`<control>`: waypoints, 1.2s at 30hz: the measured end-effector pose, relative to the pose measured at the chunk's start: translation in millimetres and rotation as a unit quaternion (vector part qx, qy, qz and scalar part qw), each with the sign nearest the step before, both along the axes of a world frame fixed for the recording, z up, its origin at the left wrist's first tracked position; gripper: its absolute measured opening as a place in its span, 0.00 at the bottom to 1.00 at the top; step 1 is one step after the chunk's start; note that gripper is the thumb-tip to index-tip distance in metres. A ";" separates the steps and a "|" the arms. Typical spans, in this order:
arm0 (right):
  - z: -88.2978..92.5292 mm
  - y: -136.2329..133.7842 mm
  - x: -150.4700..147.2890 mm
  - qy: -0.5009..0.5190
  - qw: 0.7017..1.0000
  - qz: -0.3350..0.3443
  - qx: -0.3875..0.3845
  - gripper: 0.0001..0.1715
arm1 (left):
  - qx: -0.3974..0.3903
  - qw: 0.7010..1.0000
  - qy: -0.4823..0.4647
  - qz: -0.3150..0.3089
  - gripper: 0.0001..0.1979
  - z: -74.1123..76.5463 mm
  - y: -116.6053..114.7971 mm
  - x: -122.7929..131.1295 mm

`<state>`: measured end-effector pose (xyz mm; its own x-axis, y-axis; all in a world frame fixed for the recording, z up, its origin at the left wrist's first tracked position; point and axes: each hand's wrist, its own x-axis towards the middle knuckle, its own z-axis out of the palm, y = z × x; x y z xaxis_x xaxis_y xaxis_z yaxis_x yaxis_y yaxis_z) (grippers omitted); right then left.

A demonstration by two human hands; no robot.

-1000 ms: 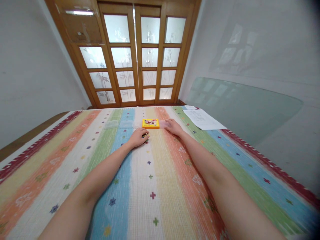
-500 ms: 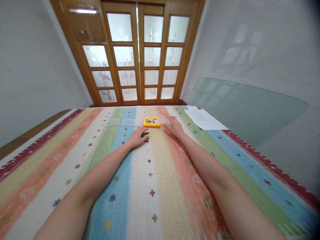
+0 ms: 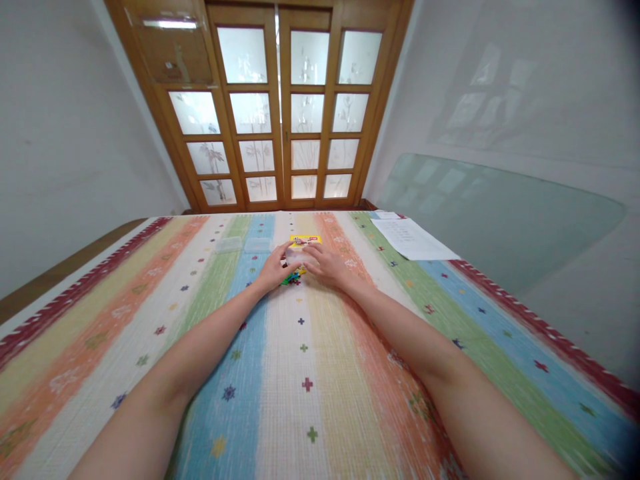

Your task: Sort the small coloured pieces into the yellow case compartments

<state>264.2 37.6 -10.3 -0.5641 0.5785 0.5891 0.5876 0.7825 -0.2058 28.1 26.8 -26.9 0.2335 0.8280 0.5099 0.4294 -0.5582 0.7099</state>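
A small translucent plastic box (image 3: 296, 256) is between my two hands, in front of a yellow printed box (image 3: 313, 239). My right hand (image 3: 325, 264) has its fingers closed round the right side of the plastic box. The fingers and thumb of my left hand (image 3: 275, 268) curve round its left side. Just below the plastic box lies a small pile of coloured pieces (image 3: 291, 279), green, yellow and dark. My fingers partly cover the pile, and the pieces are too small to name. Both hands hide the lower part of the yellow box.
Two shallow clear plastic trays (image 3: 229, 245) lie on the striped tablecloth (image 3: 285, 373), left of my hands. Printed paper sheets (image 3: 413, 239) rest near the right edge of the table. Beyond the far edge stand wooden doors with glass panes (image 3: 283, 133).
My right hand has carried the translucent plastic box leftward from beside the yellow box to my left hand. The left hand has shifted slightly up, from the pile onto the plastic box.
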 end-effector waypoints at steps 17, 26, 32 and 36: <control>0.0 24.0 14.9 0.175 0.962 -0.173 -0.122 0.21 | 0.028 0.996 0.051 -0.063 0.43 15.0 -27.7 15.0; 6.3 8.0 14.9 0.113 0.987 -0.118 -0.011 0.19 | -0.024 0.998 -0.035 0.049 0.40 0.4 -3.2 4.7; 6.9 0.6 3.7 -0.019 0.999 0.043 0.025 0.13 | -0.074 0.993 -0.088 0.033 0.44 -7.9 6.5 -1.6; 3.0 8.6 9.3 -0.010 0.999 0.028 0.031 0.11 | -0.079 0.994 -0.070 0.013 0.47 -10.6 6.6 -2.6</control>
